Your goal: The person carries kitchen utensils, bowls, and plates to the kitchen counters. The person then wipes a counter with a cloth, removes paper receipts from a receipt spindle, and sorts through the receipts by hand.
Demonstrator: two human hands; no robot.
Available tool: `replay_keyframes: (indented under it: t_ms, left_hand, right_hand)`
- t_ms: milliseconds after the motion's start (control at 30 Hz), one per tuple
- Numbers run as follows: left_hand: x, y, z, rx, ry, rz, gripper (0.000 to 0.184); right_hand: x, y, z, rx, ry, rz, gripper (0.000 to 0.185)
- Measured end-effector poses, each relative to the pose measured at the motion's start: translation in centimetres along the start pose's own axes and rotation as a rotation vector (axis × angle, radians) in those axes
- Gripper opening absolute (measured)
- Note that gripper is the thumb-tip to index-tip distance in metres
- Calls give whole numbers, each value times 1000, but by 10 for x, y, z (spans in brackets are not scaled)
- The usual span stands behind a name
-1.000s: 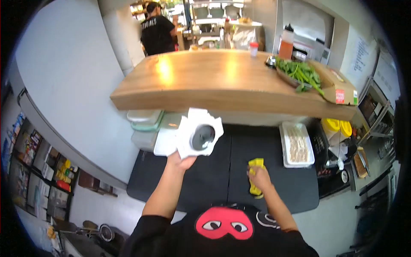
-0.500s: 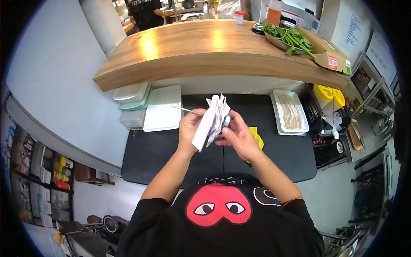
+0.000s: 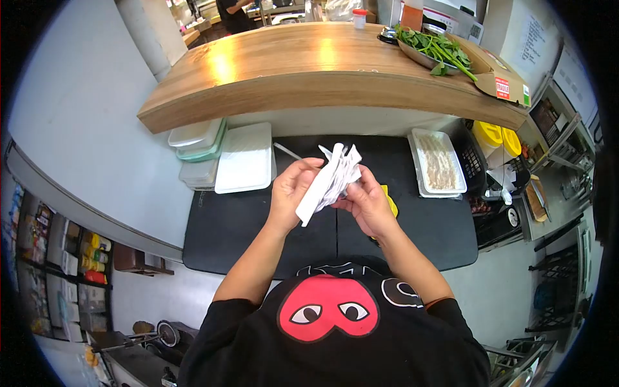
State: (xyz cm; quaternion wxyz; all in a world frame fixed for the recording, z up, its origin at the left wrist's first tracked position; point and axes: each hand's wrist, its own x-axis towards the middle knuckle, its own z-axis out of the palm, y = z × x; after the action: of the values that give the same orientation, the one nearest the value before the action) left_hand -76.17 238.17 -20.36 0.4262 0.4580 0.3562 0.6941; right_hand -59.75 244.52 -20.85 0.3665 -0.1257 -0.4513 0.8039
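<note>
Crumpled white paper (image 3: 335, 180) is held up between both hands over the black table (image 3: 303, 242). My left hand (image 3: 291, 193) is closed on its left side, and a thin pale stick or handle (image 3: 289, 152) pokes out above those fingers. On the paper's right side, my right hand (image 3: 371, 203) grips with thumb and curled fingers. A yellow cloth (image 3: 391, 201) lies on the table, partly hidden behind the right hand. What the paper may wrap cannot be made out.
A wooden counter (image 3: 322, 90) spans the back, bearing a bowl of greens (image 3: 438, 51) and a cardboard box (image 3: 500, 74). Left stand lidded containers (image 3: 198, 148) and a white tray (image 3: 245, 158); right, a food tray (image 3: 438, 162). A person (image 3: 235, 16) stands behind the counter.
My right hand has left the yellow cloth and taken hold of the paper. The paper, first held up by my left hand with a dark round thing on it, is now turned edge-on and bunched.
</note>
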Motion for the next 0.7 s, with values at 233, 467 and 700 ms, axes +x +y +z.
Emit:
replay_keyframes:
  t_ms: [233,467,700]
  left_hand:
    - [-9,-5,14,355,-128,294,101]
    - [1,3,9,380,-69,181,52]
    - [5,10,11,568,-7,124,28]
  right_hand:
    - [3,-8,5,183,123,36,46]
    - [4,-2,4,139,58,-40,38]
    - [3,3,-1,142,67,-4,34]
